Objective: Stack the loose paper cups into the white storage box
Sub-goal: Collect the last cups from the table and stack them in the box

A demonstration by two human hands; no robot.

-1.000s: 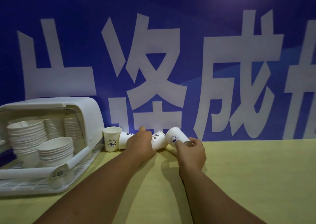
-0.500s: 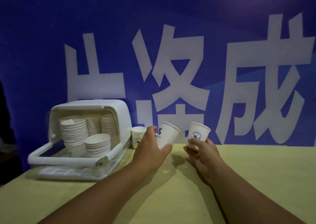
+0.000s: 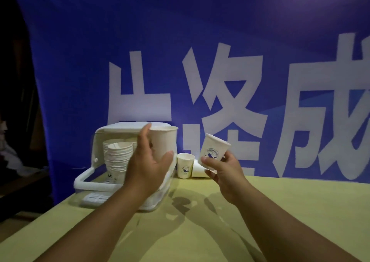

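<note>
Now, nearest first. The desk (image 3: 280,201) has a yellow-green top, and both forearms reach across it toward 12 o'clock.

The left hand (image 3: 146,171) is curled round the side wall of a left-hand cup (image 3: 163,141), thumb up on the near side. The cup is upright, mouth up, in the air in front of the box's right end. This patch is blurred, so exact finger contact is unclear.

The right hand (image 3: 224,171) pinches a right-hand cup (image 3: 215,151) low on its wall, near the base. That cup tilts with its mouth toward 1 o'clock, logo facing me, clear of the desk.

Handling, my estimate: the cups are thin paper, very light, and the wall would dent under a squeeze. The rolled rim and the base look stiffest. A loose grip at mid-wall or lower seems best, leaving the rim free for nesting.

Farther out, between the hands at 12 o'clock, a standing cup (image 3: 185,165) sits on the desk. A tipped cup (image 3: 198,168) lies at its 3 o'clock. I cannot tell whether they touch.

At 10 o'clock is the white storage box (image 3: 128,126), front open, with stacks (image 3: 118,155) of nested cups inside.

Behind everything hangs a blue banner (image 3: 220,41) with white characters.
</note>
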